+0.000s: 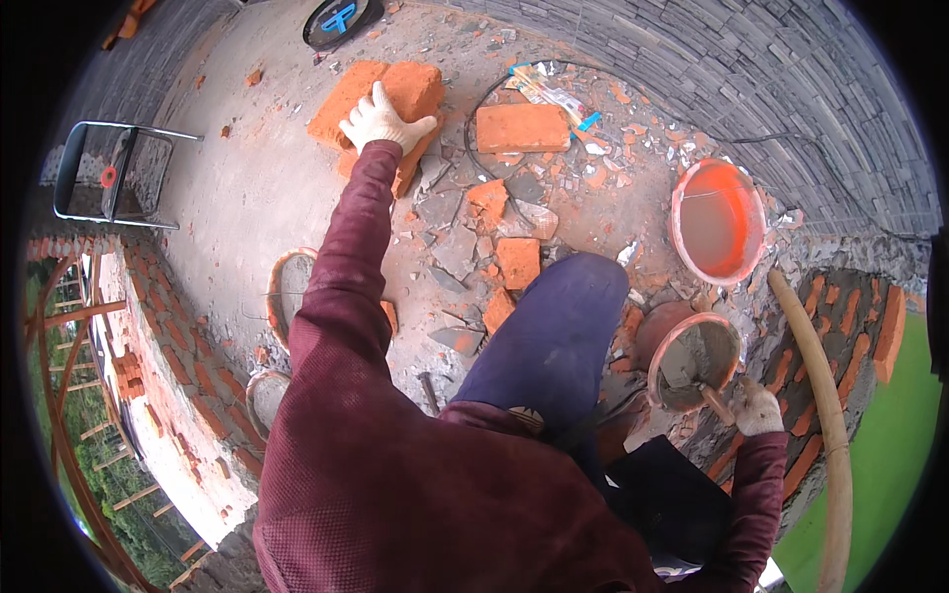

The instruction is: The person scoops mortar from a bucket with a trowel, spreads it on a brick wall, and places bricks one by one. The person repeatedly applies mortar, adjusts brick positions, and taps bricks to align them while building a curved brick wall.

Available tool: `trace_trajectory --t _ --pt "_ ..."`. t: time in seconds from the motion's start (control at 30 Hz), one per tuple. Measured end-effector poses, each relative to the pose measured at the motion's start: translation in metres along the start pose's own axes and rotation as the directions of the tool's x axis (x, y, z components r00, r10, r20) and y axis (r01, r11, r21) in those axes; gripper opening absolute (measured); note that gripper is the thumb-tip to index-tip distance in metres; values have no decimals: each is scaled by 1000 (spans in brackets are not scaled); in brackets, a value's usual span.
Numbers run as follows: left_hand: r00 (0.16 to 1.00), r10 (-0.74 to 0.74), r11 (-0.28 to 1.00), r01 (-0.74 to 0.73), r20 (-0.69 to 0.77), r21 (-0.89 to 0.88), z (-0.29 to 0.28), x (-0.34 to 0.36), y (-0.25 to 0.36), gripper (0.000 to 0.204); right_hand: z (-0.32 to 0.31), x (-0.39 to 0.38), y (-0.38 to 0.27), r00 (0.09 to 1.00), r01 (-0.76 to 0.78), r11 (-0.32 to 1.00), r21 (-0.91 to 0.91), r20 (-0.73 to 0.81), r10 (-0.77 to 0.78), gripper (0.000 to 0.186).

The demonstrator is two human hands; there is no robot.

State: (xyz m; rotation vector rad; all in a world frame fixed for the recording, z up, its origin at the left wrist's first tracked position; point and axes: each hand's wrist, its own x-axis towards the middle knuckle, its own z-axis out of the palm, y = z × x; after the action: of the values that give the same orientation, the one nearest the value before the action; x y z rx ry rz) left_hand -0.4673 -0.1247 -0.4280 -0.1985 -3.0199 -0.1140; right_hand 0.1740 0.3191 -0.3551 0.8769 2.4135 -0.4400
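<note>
My left hand (386,123), in a white glove, reaches forward with spread fingers onto a stack of orange bricks (410,87) at the upper middle. My right hand (754,407), also gloved, is closed round the handle of a trowel (714,398) at the lower right. The trowel's head is inside a pinkish bucket (662,336) of grey mortar. A single brick (522,126) lies right of the stack, with broken brick pieces (517,263) below it among rubble.
An orange bucket of greyish liquid (722,219), a wooden pole (820,376) and brickwork (850,341) are at right. A folding step stool (124,173) and low buckets (294,280) stand left. A black tub (336,22), cable (474,104) and stone-clad wall (791,69) lie farther back.
</note>
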Motion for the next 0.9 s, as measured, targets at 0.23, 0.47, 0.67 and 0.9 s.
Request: trace_trajectory --t 0.23,0.47,0.67,0.9 --pt "953 -159 981 122 259 153 -11 19 5 129 -56 -51 -72 931 229 960 163 -326 -167 54" --pt "902 -294 953 300 315 32 -22 -24 41 132 -59 -111 -119 936 272 917 292 -302 -181 50" --pt "908 -38 391 398 418 -830 9 40 -116 99 -59 -80 -132 915 385 834 396 -280 -290 53" --pt "705 689 -652 705 170 -279 -53 -104 96 85 -105 -38 -193 924 383 605 699 -273 -269 54"
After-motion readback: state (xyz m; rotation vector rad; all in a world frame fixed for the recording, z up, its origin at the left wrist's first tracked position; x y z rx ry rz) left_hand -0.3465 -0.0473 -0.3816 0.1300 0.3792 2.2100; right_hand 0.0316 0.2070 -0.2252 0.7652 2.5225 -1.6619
